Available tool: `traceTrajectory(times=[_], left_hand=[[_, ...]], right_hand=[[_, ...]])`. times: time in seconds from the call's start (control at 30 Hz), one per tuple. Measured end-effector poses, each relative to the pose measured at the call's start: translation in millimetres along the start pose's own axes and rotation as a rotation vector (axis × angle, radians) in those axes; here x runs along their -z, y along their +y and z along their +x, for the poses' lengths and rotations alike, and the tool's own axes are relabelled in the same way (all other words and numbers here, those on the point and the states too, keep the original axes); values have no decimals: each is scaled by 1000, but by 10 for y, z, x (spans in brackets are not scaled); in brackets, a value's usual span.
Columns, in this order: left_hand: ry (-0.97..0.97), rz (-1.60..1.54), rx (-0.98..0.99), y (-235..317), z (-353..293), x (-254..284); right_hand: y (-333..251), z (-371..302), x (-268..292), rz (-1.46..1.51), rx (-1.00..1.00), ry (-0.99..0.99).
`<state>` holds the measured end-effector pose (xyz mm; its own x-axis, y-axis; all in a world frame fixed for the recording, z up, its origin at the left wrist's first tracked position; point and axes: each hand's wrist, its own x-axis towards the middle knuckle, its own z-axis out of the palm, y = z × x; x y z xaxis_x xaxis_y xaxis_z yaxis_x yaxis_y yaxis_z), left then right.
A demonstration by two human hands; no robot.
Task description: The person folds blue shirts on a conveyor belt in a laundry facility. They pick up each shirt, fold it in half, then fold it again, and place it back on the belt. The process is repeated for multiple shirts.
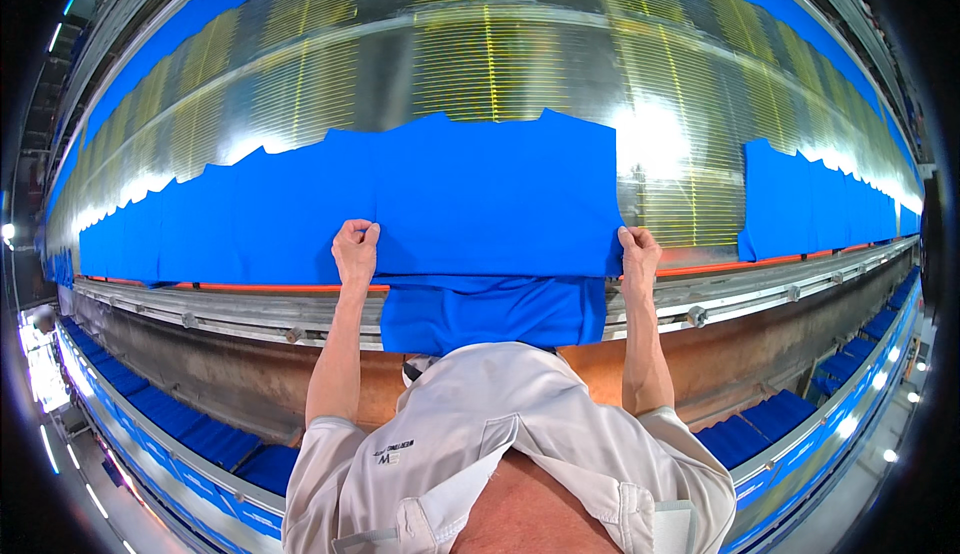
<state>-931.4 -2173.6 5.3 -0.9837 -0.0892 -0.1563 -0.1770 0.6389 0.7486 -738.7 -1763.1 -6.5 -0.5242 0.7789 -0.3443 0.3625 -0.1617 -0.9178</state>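
Note:
A blue fabric panel (497, 189), cut like a garment piece, lies flat on a long table (560, 74) in front of me. My left hand (353, 254) pinches its left side near the lower corner, thumb and fingers pressed together. At the opposite side, my right hand (639, 254) is closed on the right edge at about the same height. More blue fabric (490, 312) hangs in folds over the table's near edge, against my body; whether it belongs to the same panel I cannot tell.
Overlapping blue panels (270, 219) run along the table to the left, and another row (815, 204) lies to the right. Yellow lines mark the shiny surface. A metal rail (740, 299) borders the near edge. Blue pieces (765, 422) lie on a rack behind me.

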Motion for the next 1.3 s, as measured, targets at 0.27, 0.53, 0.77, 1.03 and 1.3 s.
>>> traceTrajectory(times=[0.27,0.53,0.77,1.03,1.3], left_hand=[[-4,358,-44,120,-85,135],[-41,622,-657,584,104,-299],[-129,793,-623,322,364,-520],[-142,778,-578,315,417,-466],[52,726,-361,210,149,-134]], right_hand=[[-344,-116,-36,-739,244,158],[-412,172,-888,-944,959,-157],[-192,488,-1089,-1141,933,-178],[-203,702,-913,-1127,923,-120],[-416,505,-753,-970,830,-79]])
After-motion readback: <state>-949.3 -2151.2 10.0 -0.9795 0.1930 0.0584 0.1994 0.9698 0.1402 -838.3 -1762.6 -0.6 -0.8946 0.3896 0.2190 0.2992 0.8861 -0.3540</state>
